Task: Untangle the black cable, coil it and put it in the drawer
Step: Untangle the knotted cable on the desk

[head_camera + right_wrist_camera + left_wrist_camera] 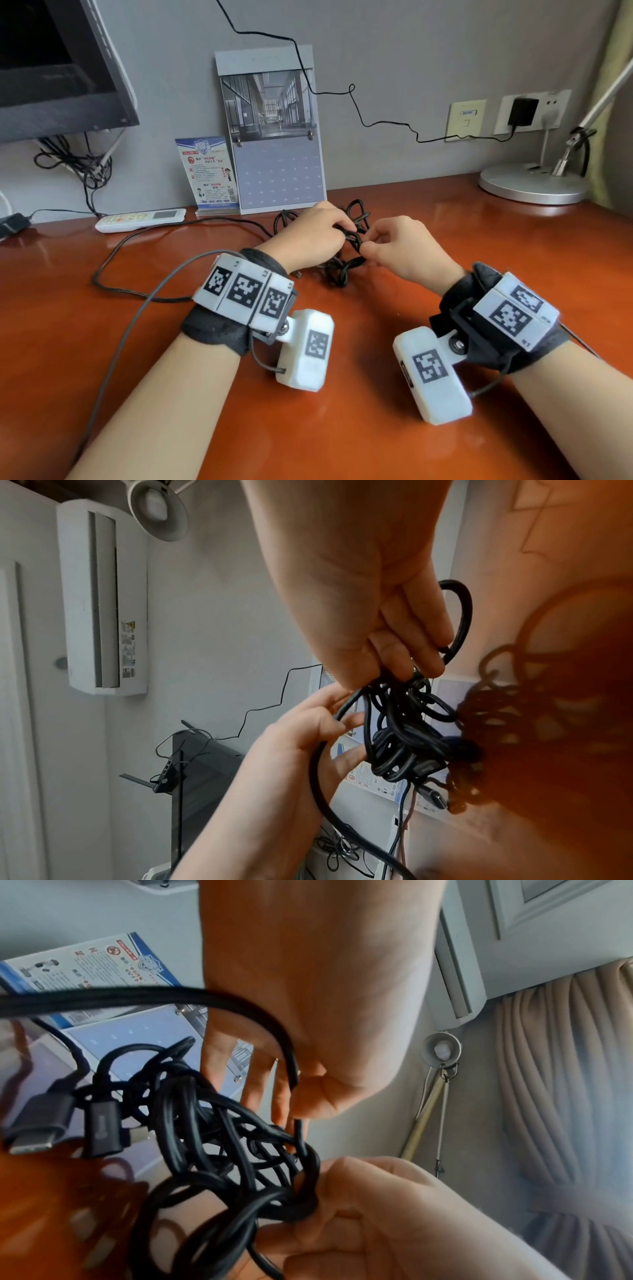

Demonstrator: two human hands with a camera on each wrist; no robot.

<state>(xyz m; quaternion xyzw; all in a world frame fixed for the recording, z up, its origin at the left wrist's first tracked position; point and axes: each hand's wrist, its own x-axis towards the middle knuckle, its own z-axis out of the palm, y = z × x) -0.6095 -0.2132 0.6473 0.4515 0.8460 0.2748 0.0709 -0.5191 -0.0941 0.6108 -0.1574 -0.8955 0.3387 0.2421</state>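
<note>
I see a desk calendar [274, 137] leaning upright against the grey wall, with a blue leaflet card [205, 171] just beside it on its left. A white remote control [140, 219] lies flat on the wooden desk [342, 428]. A monitor [51, 68] sits far left, a silver lamp base [532, 186] far right, and 1 black charger [522, 111] is plugged into the wall socket [551, 109].

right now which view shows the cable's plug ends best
The left wrist view: both plug ends of the black cable sit close and large. The right wrist view shows them smaller, low in the tangle. In the head view the hands largely hide them.
</note>
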